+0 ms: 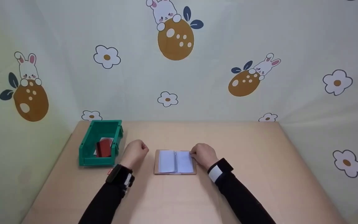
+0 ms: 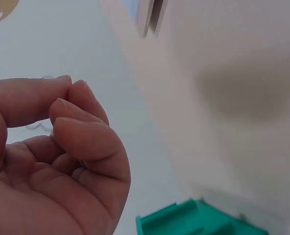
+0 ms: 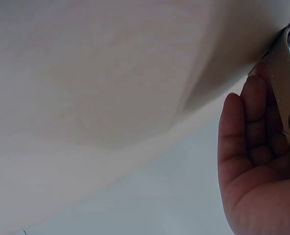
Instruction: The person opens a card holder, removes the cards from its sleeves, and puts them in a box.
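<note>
An open brown card holder (image 1: 156, 163) with clear, pale sleeves (image 1: 167, 161) lies on the table before me. At its right edge, my right hand (image 1: 204, 154) pinches the cover's side. The right wrist view has a brown snap strap (image 3: 285, 93) across the fingers of that hand (image 3: 253, 161); the thumb is out of sight. To the left of the holder, my left hand (image 1: 135, 152) is held above the table, apart from it. Its thumb and fingertips meet with nothing between them, as the left wrist view shows of this hand (image 2: 81, 147).
A green bin (image 1: 98, 161) stands on the left of the table (image 1: 179, 199), holding a red card (image 1: 105, 147) with a black stripe and other cards beneath. A small red-and-white piece (image 1: 110, 171) lies by my left wrist. Patterned cloth (image 1: 213, 109) hangs behind and at both sides.
</note>
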Motion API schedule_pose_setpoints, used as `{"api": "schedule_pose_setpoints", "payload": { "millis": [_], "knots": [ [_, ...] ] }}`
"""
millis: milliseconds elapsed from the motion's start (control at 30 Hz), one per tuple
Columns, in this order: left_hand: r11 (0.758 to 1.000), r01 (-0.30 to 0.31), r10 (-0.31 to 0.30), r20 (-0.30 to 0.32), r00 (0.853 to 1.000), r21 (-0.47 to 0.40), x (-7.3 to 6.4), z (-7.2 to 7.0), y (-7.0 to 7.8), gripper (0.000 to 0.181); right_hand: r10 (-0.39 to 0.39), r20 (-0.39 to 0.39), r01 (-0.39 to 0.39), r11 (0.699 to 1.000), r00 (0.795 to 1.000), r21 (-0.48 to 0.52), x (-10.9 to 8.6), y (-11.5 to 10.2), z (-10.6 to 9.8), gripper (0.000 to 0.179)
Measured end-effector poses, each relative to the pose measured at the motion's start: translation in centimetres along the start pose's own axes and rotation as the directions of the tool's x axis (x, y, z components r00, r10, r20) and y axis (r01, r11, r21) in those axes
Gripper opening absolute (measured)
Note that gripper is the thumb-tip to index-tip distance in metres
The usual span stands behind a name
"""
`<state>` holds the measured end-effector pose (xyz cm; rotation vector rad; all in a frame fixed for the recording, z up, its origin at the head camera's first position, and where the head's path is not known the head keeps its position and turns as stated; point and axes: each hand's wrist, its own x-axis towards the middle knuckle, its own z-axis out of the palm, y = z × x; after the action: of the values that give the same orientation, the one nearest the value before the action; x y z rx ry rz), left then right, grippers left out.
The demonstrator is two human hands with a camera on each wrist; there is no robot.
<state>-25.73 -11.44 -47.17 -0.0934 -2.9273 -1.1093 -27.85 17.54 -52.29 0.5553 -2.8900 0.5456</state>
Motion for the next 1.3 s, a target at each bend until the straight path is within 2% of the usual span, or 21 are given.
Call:
{"api": "schedule_pose_setpoints", "payload": {
  "millis": [100,267,400,633,700,933,1167,1300],
  "knots": [
    [1.000,-0.027,0.027,0.016,1.000,0.007,0.1,1.2,0.4,0.019,0.004,-0.001,-0.004,1.000,1.000,-0.007,0.0,0.0,0.0,0.007],
    [1.000,-0.012,0.013,0.054,0.998,-0.009,0.2,2.9,1.2,0.019,-0.006,-0.009,0.006,1.000,1.000,-0.009,0.0,0.0,0.0,0.005],
    [0.999,-0.037,0.036,0.054,0.998,0.015,0.4,4.0,1.6,0.021,-0.010,-0.010,0.010,1.000,1.000,-0.007,0.1,0.1,0.1,0.004],
    [0.996,-0.062,0.059,0.059,0.997,0.059,0.5,5.4,2.0,0.013,-0.011,-0.014,0.011,1.000,1.000,0.001,0.1,0.1,0.2,0.005],
    [0.994,-0.068,0.064,0.057,0.996,0.080,0.6,5.8,2.0,0.014,-0.012,-0.015,0.012,1.000,1.000,0.001,0.0,0.1,0.2,0.006],
    [0.983,-0.073,0.059,0.083,0.995,0.168,0.7,6.6,1.9,0.035,-0.015,-0.012,0.015,1.000,1.000,0.000,-0.1,0.1,0.1,0.006],
    [0.982,-0.060,0.049,0.068,0.996,0.181,0.8,6.8,1.9,0.024,-0.010,-0.002,0.010,1.000,1.000,-0.002,0.1,0.1,0.1,0.006],
    [0.983,-0.055,0.044,0.063,0.997,0.173,0.7,6.8,1.9,0.025,-0.015,-0.005,0.015,1.000,1.000,-0.010,0.1,0.0,0.1,0.006]
  ]
}}
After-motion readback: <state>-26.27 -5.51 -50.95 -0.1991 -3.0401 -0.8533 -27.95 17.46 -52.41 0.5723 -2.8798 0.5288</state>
